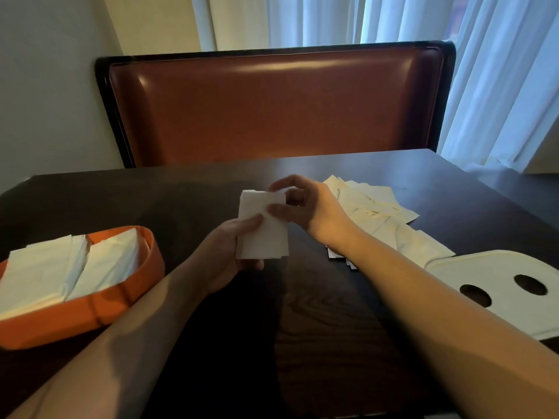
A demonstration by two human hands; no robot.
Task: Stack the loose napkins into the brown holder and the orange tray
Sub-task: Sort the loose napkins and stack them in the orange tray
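Mid-task: my left hand (pixel 225 252) & right hand (pixel 298 204) pinch a small white paper napkin stack (pixel 261 228); oval orange plastic tray (pixel 90 313) holds two piles, scattered loose napkins (pixel 375 207) remain.

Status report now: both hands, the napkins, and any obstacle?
Left hand and right hand both grip small napkin stack above table. Orange tray partly filled. Loose napkins remain. No obstacle.

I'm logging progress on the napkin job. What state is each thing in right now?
Left hand: grips a small stack of napkins from below.
Right hand: pinches the stack's top edge.
Orange tray: partly filled, two rows of napkins.
Loose napkins: scattered on the table, unstacked.
White lid with two holes: lying flat.
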